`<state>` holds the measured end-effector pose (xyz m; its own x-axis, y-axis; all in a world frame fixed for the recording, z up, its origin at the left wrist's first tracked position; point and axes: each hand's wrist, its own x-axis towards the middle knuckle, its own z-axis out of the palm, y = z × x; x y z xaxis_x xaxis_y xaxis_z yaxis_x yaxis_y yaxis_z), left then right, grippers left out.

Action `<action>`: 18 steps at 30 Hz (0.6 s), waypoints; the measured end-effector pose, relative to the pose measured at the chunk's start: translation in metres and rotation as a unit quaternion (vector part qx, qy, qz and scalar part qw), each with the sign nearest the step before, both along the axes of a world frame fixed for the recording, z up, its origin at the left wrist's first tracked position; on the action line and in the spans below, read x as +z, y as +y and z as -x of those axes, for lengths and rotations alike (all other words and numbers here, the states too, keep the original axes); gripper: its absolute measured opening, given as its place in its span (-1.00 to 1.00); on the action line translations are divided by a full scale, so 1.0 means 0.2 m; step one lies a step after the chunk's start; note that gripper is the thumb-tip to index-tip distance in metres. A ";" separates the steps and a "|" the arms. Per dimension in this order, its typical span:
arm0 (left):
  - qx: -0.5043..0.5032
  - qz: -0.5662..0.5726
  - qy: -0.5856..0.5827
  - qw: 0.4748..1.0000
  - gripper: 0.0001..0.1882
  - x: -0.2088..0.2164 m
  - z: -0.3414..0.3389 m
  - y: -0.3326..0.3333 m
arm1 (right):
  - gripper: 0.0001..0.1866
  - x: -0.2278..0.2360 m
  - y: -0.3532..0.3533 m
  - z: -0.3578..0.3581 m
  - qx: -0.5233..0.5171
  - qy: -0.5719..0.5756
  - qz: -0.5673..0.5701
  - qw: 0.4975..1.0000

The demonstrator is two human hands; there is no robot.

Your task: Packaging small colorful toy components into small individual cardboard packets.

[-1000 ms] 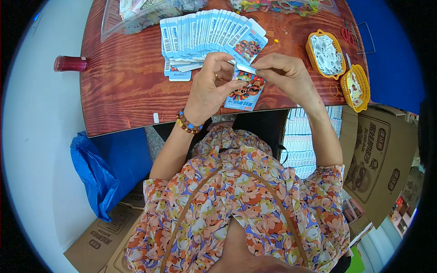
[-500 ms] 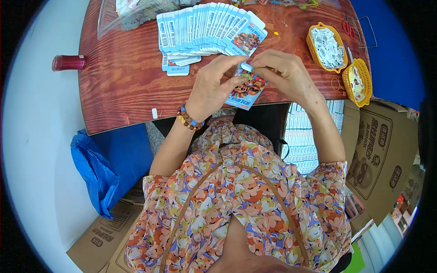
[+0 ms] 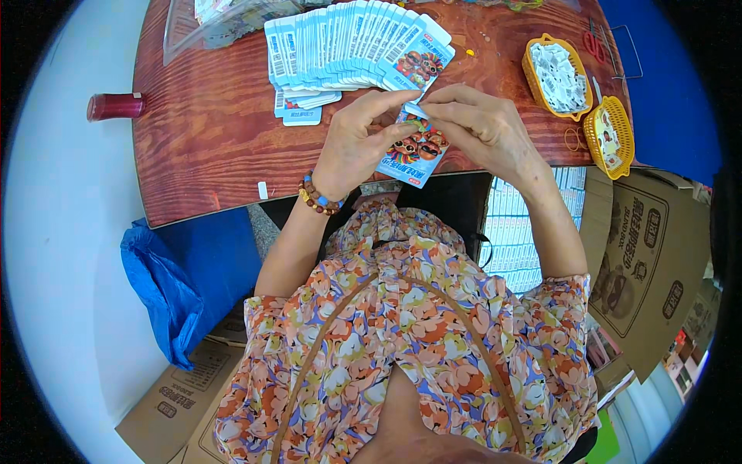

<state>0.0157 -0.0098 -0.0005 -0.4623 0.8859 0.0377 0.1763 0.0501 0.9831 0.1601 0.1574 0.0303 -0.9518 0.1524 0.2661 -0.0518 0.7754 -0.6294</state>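
Observation:
A flat light-blue printed carton (image 3: 411, 164) with cartoon figures is held between my two hands at the table's near edge. My left hand (image 3: 355, 147), wearing beaded bracelets, is closed on its upper left side with thumb and forefinger. With bent fingertips, my right hand (image 3: 488, 127) pinches at the white flap (image 3: 416, 110) along the carton's far end. The fingers partly hide that end. Just beyond the hands lies a fanned row of similar flat cartons (image 3: 328, 48), and a few more cartons (image 3: 303, 117) stick out below the row.
On the right stand a yellow basket (image 3: 529, 83) of small white packets and another yellow basket (image 3: 628, 139) with printed pieces. Red-handled scissors (image 3: 593, 45) lie behind them. A clear bin (image 3: 179, 39) is at the far left, a red spool (image 3: 116, 107) beside the table's left edge.
The carton has tilted slightly and more of its printed face shows. My fingers have shifted a little at its flap end. Both hands remain in nearly the same place.

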 end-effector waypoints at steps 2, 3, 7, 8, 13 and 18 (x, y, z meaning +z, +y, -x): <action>0.005 -0.010 -0.005 1.000 -0.59 -0.01 0.00 0.00 | -0.74 -0.01 -0.02 -0.01 -0.007 0.017 0.006 1.000; 0.003 -0.007 -0.017 1.000 -0.60 -0.02 -0.01 0.00 | -0.74 -0.03 -0.03 -0.02 -0.007 0.016 0.007 1.000; -0.006 0.001 -0.040 0.999 -0.60 -0.05 -0.01 -0.01 | -0.74 -0.05 -0.06 -0.04 -0.015 0.024 -0.046 0.999; -0.006 0.002 -0.040 0.999 -0.60 -0.05 -0.01 -0.02 | -0.75 -0.05 -0.06 -0.04 -0.011 0.018 -0.053 0.998; -0.066 0.025 0.057 0.996 -0.60 -0.02 0.02 -0.02 | -0.79 -0.12 0.00 -0.05 0.012 0.003 0.134 0.991; -0.062 0.009 0.024 0.998 -0.57 -0.05 0.01 -0.01 | -0.81 -0.12 0.00 -0.04 -0.038 -0.068 0.256 0.964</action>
<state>0.0132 -0.0118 -0.0101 -0.3468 0.9370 0.0415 0.2296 0.0419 0.9724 0.1688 0.1570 0.0066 -0.9533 0.3019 0.0111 0.1034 0.3606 -0.9270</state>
